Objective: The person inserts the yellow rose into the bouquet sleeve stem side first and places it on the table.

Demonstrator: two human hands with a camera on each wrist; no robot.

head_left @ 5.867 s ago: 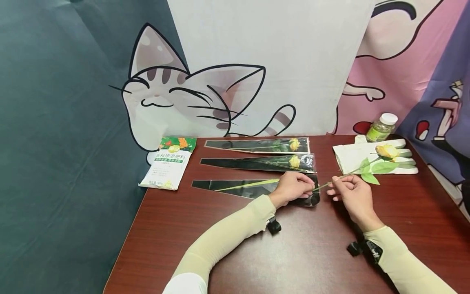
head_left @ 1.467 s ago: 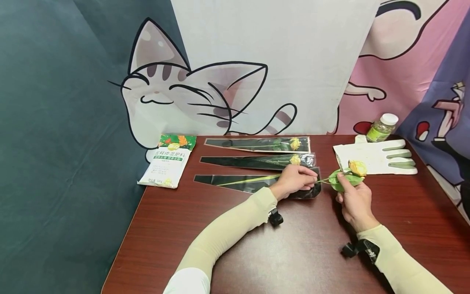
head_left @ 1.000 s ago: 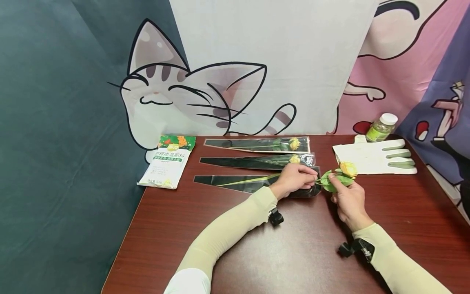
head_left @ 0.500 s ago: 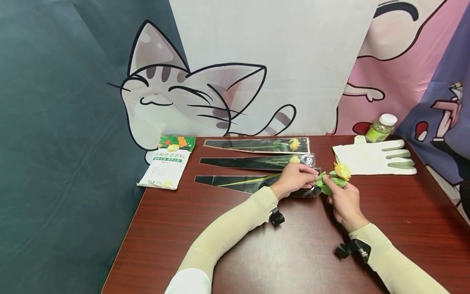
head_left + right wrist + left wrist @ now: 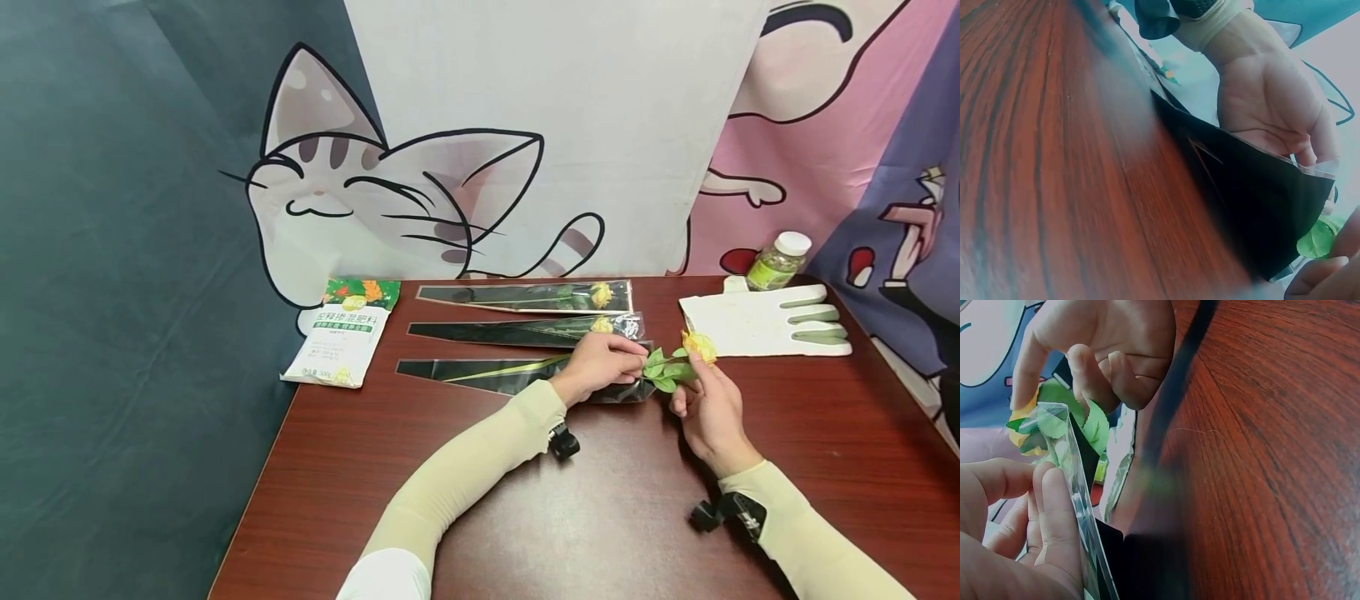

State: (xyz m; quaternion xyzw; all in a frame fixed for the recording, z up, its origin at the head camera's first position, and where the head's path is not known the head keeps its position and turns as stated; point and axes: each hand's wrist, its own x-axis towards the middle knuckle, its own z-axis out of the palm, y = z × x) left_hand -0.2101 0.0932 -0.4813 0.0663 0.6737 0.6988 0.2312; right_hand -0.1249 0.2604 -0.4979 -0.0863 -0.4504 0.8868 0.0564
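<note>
In the head view my left hand (image 5: 600, 367) pinches the mouth of the nearest black-backed clear flower sleeve (image 5: 491, 377). An artificial yellow rose (image 5: 699, 343) has its stem inside that sleeve, while its bloom and most leaves stick out at the right end. My right hand (image 5: 714, 410) holds the rose close under the bloom. Seen from the left wrist, the sleeve's clear front lip (image 5: 1054, 409) stands off the black back, with green leaves (image 5: 1096, 428) at the opening. The right wrist view shows the sleeve's black underside (image 5: 1254, 194) raised off the table at this end.
Two sleeves with yellow roses, a far one (image 5: 525, 296) and a middle one (image 5: 495, 332), lie behind. A fertilizer bag (image 5: 341, 333) lies at the left. White gloves (image 5: 738, 325) and a lidded jar (image 5: 780, 260) are at the back right of the brown table (image 5: 585, 517).
My right hand has moved left, and the rose stem has slid farther into the sleeve. Its grip has shifted from the leaves to just under the bloom. My left hand stays at the mouth.
</note>
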